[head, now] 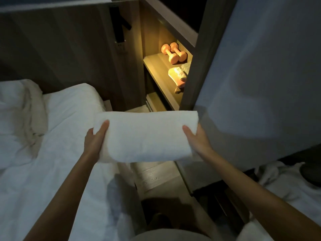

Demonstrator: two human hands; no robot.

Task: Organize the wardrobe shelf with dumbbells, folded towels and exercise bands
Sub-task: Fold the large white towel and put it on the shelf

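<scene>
Between the two hands, above the floor and beside the bed (52, 153), hangs one folded white towel (145, 136). It is not yet on the shelf. The left hand (96, 136) grips its left end and the right hand (196, 138) grips its right end. On each side the thumb lies on top, and the other fingers are hidden under the cloth.

I judge the towel to be soft, light and not fragile. It can sag or unfold if it is held at one point only, so support under both ends, as now, seems best.

Farther away is the lit shelf (156, 73) of the wardrobe. Near its front edge lies one pale bundle (177, 75) with pinkish ends. It may be the bands, but I cannot tell. At the back of the shelf lie two orange dumbbells (173, 53), side by side and touching. They look hard and heavy.
</scene>
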